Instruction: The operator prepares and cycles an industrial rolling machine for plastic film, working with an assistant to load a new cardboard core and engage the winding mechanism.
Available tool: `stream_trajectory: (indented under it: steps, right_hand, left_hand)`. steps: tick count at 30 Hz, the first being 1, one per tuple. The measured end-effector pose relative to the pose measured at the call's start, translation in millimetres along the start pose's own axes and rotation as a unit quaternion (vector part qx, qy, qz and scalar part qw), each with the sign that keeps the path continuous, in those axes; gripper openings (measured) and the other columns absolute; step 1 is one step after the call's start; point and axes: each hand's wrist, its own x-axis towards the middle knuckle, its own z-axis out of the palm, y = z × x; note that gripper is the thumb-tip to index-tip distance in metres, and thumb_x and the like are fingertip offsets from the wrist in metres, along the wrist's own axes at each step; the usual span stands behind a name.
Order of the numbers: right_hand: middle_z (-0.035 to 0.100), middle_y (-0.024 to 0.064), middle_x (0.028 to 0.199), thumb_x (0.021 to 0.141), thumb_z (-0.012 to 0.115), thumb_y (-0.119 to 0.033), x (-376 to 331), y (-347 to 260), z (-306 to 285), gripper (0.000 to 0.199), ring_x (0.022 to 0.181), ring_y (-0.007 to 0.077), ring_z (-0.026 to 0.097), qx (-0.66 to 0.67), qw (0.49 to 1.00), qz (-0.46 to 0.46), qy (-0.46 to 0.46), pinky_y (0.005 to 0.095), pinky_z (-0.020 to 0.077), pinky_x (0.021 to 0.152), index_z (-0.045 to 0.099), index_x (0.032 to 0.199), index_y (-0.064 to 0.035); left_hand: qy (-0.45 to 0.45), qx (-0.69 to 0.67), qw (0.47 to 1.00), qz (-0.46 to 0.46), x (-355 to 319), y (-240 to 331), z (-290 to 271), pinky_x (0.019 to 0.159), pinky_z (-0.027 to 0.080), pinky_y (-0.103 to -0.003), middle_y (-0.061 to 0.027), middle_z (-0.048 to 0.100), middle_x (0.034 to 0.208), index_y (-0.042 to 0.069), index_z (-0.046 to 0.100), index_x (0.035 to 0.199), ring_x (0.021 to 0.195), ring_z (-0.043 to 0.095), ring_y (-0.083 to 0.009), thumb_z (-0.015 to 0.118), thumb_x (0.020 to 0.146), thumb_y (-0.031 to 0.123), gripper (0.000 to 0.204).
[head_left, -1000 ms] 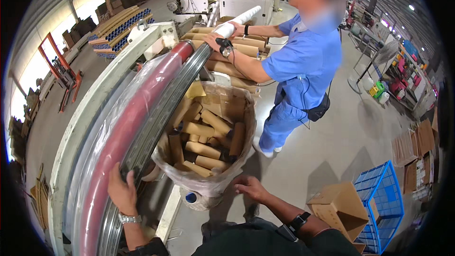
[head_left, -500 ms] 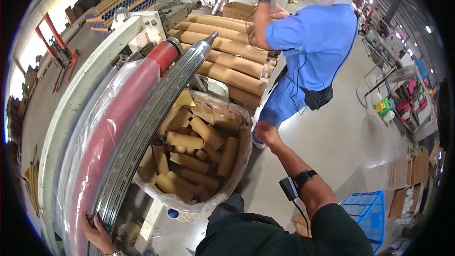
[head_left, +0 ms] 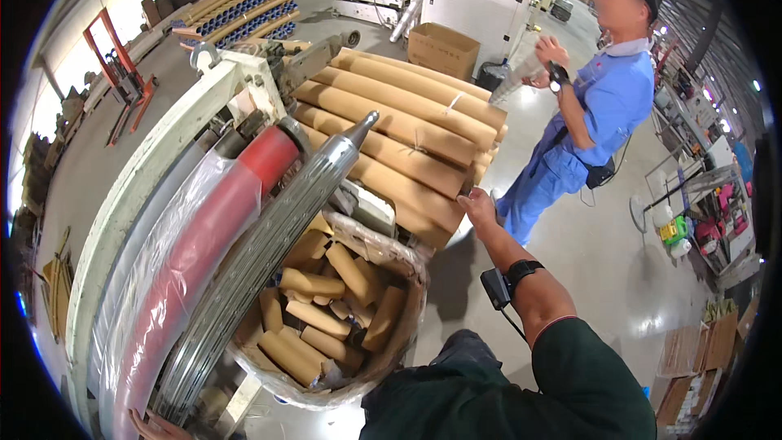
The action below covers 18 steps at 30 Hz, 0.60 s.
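Places right hand [head_left: 481, 209] at ends of stacked cardboard tubes [head_left: 391, 118], left hand [head_left: 156, 427] by red roller [head_left: 194, 254] and metal shaft [head_left: 259, 253]; cannot tell grip of either.

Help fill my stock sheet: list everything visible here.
Bin: one, pale, centre
Short tubes: many, brown, in bin
Long tubes: several, brown, beyond bin
Metal shaft: one, silver, left of bin
Roller: one, red, left of shaft
Frame: one, pale, left
Tube stack: one, brown-and-blue, upper left
Wheeled lift: one, orange, far left
Cardboard box: one, brown, beyond long tubes
Cabinet: one, white, top
Clutter: uncountable, mixed colours, right edge
Co-worker: one, blue clothes, right
Left hand: one, bare, bottom edge, near roller
Right hand: one, bare, at long tube's end
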Motion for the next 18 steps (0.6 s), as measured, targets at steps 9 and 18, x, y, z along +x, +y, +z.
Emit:
stream_trajectory:
  steps: [9, 18]
  right_hand:
    - [0.057, -0.0024, 0.076, 0.081, 0.072, -0.019, 127, 4, 19, 0.018, 0.065, 0.0107, 0.049, 0.194, 0.981, -0.021, -0.021, 0.0288, 0.0402, 0.059, 0.063, 0.082, -0.0039]
    - [0.05, -0.0015, 0.066, 0.083, 0.069, -0.019, 143, 11, -34, 0.017, 0.054, 0.01, 0.043, 0.331, 0.936, 0.082, -0.081, 0.0281, 0.0327, 0.047, 0.057, 0.078, -0.0084]
  left_hand:
    - [-0.215, -0.403, 0.871, -0.183, -98, 316, -14, 0.083, 0.048, -0.033, -0.0146, 0.059, 0.11, -0.005, 0.057, 0.105, 0.096, 0.06, -0.0233, 0.055, 0.088, 0.005, 0.021]
    - [-0.424, -0.607, 0.64, -0.208, -129, 548, -4, 0.083, 0.049, -0.028, -0.013, 0.057, 0.114, -0.005, 0.052, 0.119, 0.096, 0.06, -0.0179, 0.058, 0.083, -0.004, 0.036]
